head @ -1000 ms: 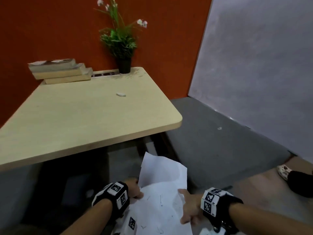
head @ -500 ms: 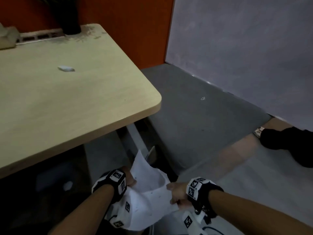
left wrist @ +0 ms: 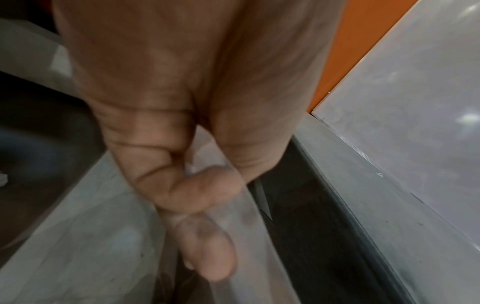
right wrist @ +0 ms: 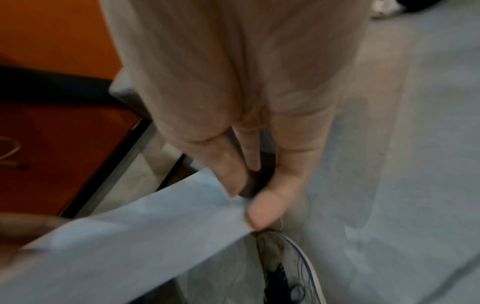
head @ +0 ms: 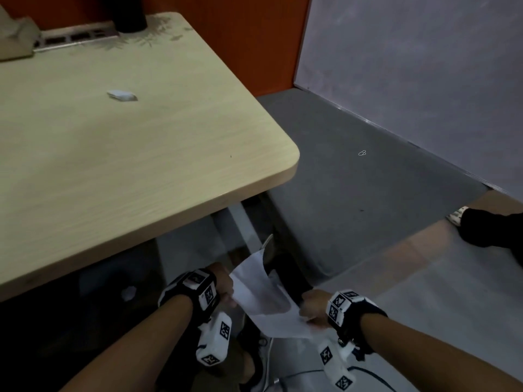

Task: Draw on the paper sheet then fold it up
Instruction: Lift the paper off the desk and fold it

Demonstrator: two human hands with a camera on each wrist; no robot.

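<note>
A white paper sheet (head: 261, 295) hangs bent between both hands, below the front edge of the table and above the floor. My left hand (head: 223, 284) grips its left edge; in the left wrist view the paper (left wrist: 246, 236) passes between my curled fingers and thumb. My right hand (head: 311, 305) pinches the right corner; the right wrist view shows the thumb and forefinger closed on the paper (right wrist: 145, 226). A far corner of the sheet points up and away from me. No pen is in sight.
A light wooden table (head: 119, 154) fills the upper left, with a small white scrap (head: 122, 95) on it, a dark pot (head: 128, 15) and books (head: 14, 38) at the back. Grey carpet (head: 368, 199) and a grey partition lie right. Another person's foot (head: 486, 227) is far right.
The head has tilted down and toward the table. The sheet, wide and nearly flat a second ago, now curls narrow between my hands, which have come closer together.
</note>
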